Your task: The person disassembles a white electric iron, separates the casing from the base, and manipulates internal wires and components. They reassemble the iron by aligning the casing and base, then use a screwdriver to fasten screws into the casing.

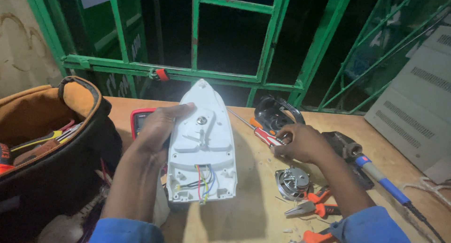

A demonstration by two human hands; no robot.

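Note:
My left hand (157,128) grips the left edge of a white iron body (202,144), held flat with its pointed nose away from me. Its open inside shows a metal stud and several coloured wires at the near end. My right hand (300,142) rests on the wooden table (253,200) and closes around the red-and-white handle of a screwdriver (263,135), whose thin shaft points up-left toward the iron. A black iron handle part (272,114) lies just beyond that hand.
A round metal disc (292,181), orange-handled pliers (312,206) and a blue-handled soldering iron (383,182) lie at the right. An open tool bag (51,144) stands at the left. A red multimeter (140,118) sits behind my left hand. Green metal bars (197,74) rise behind.

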